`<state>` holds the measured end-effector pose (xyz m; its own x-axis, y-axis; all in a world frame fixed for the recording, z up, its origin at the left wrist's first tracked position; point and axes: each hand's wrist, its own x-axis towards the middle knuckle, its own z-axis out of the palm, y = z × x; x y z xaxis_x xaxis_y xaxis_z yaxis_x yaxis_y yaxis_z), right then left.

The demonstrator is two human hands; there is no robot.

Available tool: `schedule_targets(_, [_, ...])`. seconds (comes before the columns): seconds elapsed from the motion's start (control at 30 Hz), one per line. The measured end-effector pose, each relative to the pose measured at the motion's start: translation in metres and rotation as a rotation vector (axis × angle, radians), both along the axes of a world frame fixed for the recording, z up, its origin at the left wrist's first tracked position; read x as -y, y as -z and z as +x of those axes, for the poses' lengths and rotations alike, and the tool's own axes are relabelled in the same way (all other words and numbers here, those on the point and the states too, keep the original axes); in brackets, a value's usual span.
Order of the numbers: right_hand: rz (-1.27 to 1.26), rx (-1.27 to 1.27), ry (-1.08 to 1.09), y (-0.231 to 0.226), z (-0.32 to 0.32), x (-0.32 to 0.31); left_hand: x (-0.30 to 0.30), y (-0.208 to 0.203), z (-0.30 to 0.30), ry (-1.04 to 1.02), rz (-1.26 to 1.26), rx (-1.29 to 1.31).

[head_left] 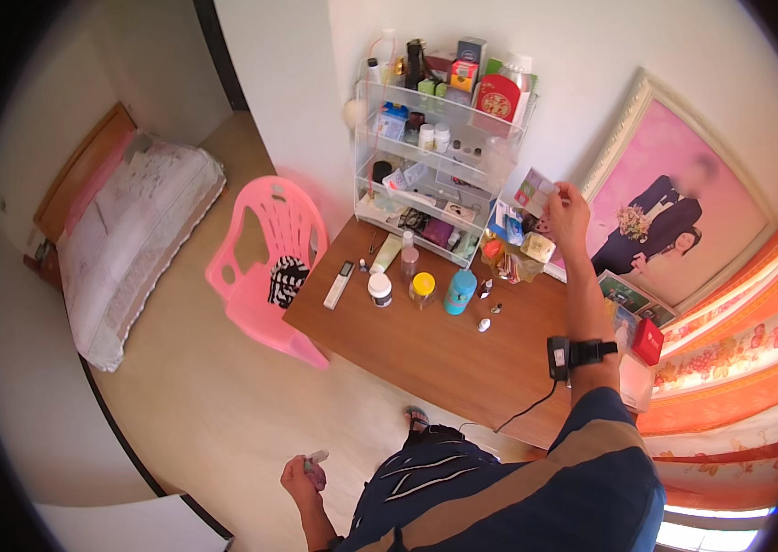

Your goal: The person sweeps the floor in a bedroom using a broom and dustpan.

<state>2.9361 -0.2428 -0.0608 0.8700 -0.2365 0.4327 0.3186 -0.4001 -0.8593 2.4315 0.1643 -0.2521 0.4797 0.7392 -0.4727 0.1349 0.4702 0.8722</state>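
My right hand (570, 221) reaches over the far right of the table and pinches a flat, partly clear packet (533, 192) with coloured patches. Below the packet is a heap of small packages, among them a cream-yellow packet (537, 247). My left hand (299, 479) hangs low over the floor, closed round a small purple item (316, 475) with a pale tip, whose kind I cannot make out. Nearest the right forearm on the wooden table (518, 354) are a turquoise bottle (460, 293) and a small white object (484, 325).
A clear tiered shelf (444, 189) full of bottles and boxes stands at the table's back. A yellow-lidded jar (423, 287), a white bottle (380, 290) and a remote control (339, 285) lie farther left. Beside them is a pink chair (269, 313). A framed picture (683, 198) leans at right.
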Motion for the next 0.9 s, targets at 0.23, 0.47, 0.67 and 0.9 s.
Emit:
schedule_targets(0.23, [-0.022, 0.08, 0.21, -0.017, 0.101, 0.027, -0.007, -0.012, 0.016, -0.05, 0.053, 0.018])
schedule_targets(0.47, [0.184, -0.11, 0.114, -0.03, 0.119, 0.0, -0.012, -0.035, 0.04, 0.017, 0.07, -0.015])
schedule_targets(0.67, [0.077, -0.091, 0.094, -0.022, 0.131, -0.007, -0.024, -0.02, 0.042, 0.044, 0.022, 0.01])
schedule_targets(0.9, [-0.12, 0.003, 0.047, 0.004, 0.142, -0.015, -0.009, -0.036, 0.058, -0.017, 0.044, -0.031])
